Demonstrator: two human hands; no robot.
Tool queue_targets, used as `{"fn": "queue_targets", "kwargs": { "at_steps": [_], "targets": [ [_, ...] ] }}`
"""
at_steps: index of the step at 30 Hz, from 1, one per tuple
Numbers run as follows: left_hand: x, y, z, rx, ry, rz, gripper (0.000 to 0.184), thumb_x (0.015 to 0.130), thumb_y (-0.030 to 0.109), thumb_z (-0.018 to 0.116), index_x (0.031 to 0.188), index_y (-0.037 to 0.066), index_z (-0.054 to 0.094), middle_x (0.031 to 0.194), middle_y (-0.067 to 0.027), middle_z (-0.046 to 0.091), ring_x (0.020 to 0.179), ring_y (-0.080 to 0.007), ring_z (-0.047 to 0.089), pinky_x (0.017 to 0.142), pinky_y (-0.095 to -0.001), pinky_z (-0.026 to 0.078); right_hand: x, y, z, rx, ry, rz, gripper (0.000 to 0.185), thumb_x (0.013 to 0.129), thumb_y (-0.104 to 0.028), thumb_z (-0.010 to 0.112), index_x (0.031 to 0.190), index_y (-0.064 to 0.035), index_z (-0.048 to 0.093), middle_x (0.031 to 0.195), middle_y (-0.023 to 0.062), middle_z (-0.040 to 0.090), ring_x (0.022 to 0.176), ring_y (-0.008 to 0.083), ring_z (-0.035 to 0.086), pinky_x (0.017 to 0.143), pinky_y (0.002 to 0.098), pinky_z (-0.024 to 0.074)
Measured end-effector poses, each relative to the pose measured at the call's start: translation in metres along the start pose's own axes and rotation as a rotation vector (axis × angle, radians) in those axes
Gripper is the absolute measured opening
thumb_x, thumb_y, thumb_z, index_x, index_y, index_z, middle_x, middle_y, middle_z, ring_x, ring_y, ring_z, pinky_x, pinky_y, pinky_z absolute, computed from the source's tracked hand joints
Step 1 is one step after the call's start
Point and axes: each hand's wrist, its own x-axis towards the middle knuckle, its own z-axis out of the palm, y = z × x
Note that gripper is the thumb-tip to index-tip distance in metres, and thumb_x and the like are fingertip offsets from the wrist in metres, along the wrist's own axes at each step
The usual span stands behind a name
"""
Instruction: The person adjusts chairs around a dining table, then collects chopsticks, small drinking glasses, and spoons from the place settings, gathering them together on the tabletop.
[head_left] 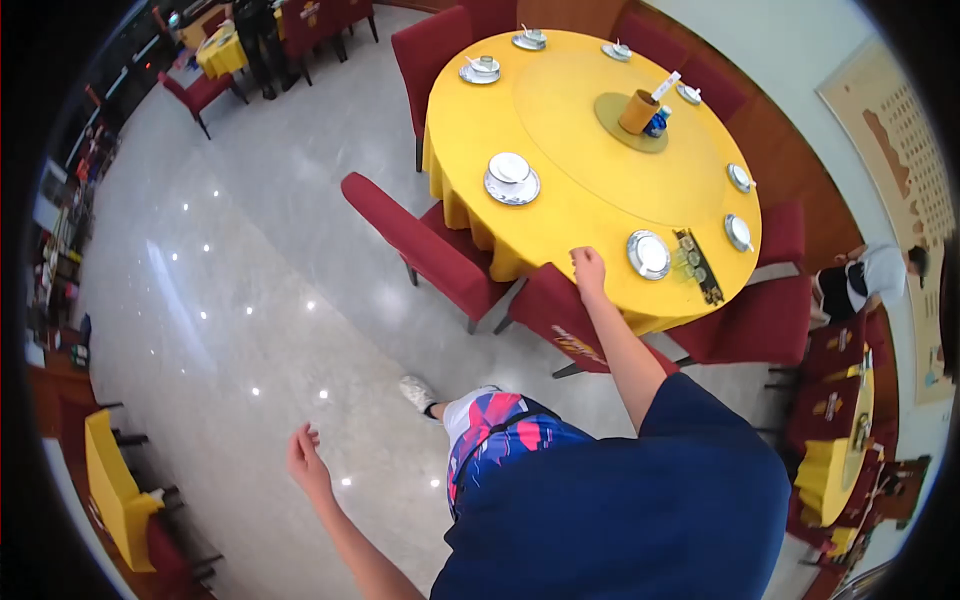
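Both hands look empty. Left hand [307, 462]: half-curled, loose, hanging over the floor [230, 330], well apart from everything. Right hand [590, 270]: fingers curled in, above the chair [545, 300] at the tabletop's [460, 140] near edge; can't tell how tightly it's closed or whether it touches anything.

Nearest item is the plate-and-bowl setting [648, 255], just inside the near edge. Dark tray [709, 282] with clear glasses [690, 258] sits just right of it, toward the near-right edge.

Other settings are spaced around the rim, bowls stacked on plates, presumably one per seat and stacked to save room. Brown holder [638, 112] and blue item [656, 126] sit mid-tabletop, likely for shared reach.

Writing: yellow marking [580, 345] on the chair back, white slip [666, 86] in the holder, wall panel [895, 150]. None legible; no brand readable.
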Motion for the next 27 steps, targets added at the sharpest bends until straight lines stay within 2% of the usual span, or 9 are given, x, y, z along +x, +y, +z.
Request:
{"fn": "queue_targets", "kwargs": {
  "at_steps": [2,7,11,14,16,21,24,26,27],
  "targets": [
    [0.030,-0.037,-0.035,0.063,0.103,-0.047,0.029,0.101,0.020,0.048,0.105,-0.002,0.067,0.080,-0.0058,0.064,0.070,-0.0112,0.058,0.067,-0.0255,0.049,0.018,0.004,0.028,0.205,0.087,0.405,0.019,0.086,-0.021,0.058,0.088,-0.0031,0.066,0.075,0.0049,0.063,0.067,0.0128,0.058,0.058,0.0292,0.0477],
    [0.076,-0.082,-0.047,0.146,-0.034,-0.107,0.027,0.100,0.019,0.049,0.101,0.000,0.068,0.081,-0.0080,0.067,0.071,-0.0153,0.061,0.064,-0.0277,0.048,0.030,-0.037,0.066,0.352,0.237,0.609,0.018,0.086,-0.018,0.056,0.085,-0.0007,0.062,0.072,0.0066,0.060,0.062,0.0132,0.056,0.051,0.0266,0.0449],
    [0.148,-0.089,-0.005,0.190,-0.170,0.041,0.019,0.096,0.016,0.055,0.097,0.002,0.069,0.085,-0.0105,0.068,0.078,-0.0201,0.064,0.066,-0.0311,0.049,0.046,-0.062,0.105,1.025,0.054,0.808,0.019,0.090,-0.022,0.054,0.085,-0.0038,0.055,0.079,0.0092,0.058,0.071,0.0191,0.055,0.065,0.0304,0.0503],
    [0.231,-0.075,0.023,0.075,-0.345,0.035,0.016,0.094,0.013,0.057,0.092,0.002,0.068,0.087,-0.0120,0.067,0.083,-0.0220,0.063,0.068,-0.0320,0.048,0.044,-0.106,0.158,0.979,0.119,0.789,0.024,0.095,-0.029,0.053,0.086,-0.0073,0.053,0.079,0.0083,0.058,0.073,0.0190,0.055,0.062,0.0310,0.0489],
    [0.306,-0.059,0.038,0.112,-0.520,0.208,0.016,0.093,0.013,0.057,0.087,0.002,0.067,0.086,-0.0133,0.066,0.084,-0.0257,0.063,0.069,-0.0338,0.048,0.047,-0.127,0.200,0.947,0.129,0.795,0.026,0.097,-0.032,0.052,0.086,-0.0091,0.052,0.079,0.0077,0.057,0.071,0.0189,0.055,0.061,0.0311,0.0481],
    [0.506,-0.043,0.055,0.125,-0.608,0.417,0.019,0.094,0.014,0.057,0.083,0.001,0.065,0.085,-0.0141,0.066,0.082,-0.0305,0.062,0.074,-0.0374,0.048,0.063,-0.171,0.298,0.860,0.224,0.804,0.025,0.099,-0.034,0.047,0.086,-0.0131,0.051,0.077,0.0071,0.060,0.065,0.0178,0.056,0.058,0.0319,0.0469],
    [0.608,-0.028,0.052,0.084,-0.668,0.462,0.017,0.096,0.013,0.053,0.095,0.000,0.064,0.086,-0.0132,0.066,0.082,-0.0274,0.062,0.074,-0.0362,0.048,0.077,-0.211,0.359,0.867,0.280,0.891,0.019,0.097,-0.029,0.048,0.089,-0.0122,0.052,0.075,0.0065,0.060,0.065,0.0169,0.057,0.057,0.0315,0.0473],
    [0.671,-0.030,0.067,-0.170,-0.601,0.273,0.023,0.098,0.011,0.048,0.116,0.000,0.058,0.087,-0.0114,0.067,0.081,-0.0226,0.063,0.073,-0.0349,0.048,0.084,-0.259,0.399,0.828,0.170,0.829,0.016,0.095,-0.025,0.049,0.094,-0.0096,0.054,0.075,0.0054,0.060,0.066,0.0159,0.057,0.059,0.0302,0.0492],
    [0.704,-0.038,0.073,-0.069,-0.601,0.415,0.033,0.100,0.010,0.044,0.131,0.001,0.047,0.088,-0.0096,0.068,0.077,-0.0179,0.061,0.071,-0.0321,0.047,0.084,-0.298,0.413,0.739,0.106,0.772,0.015,0.095,-0.023,0.049,0.095,-0.0092,0.055,0.076,0.0047,0.060,0.066,0.0146,0.057,0.060,0.0287,0.0491]
  ]
}}
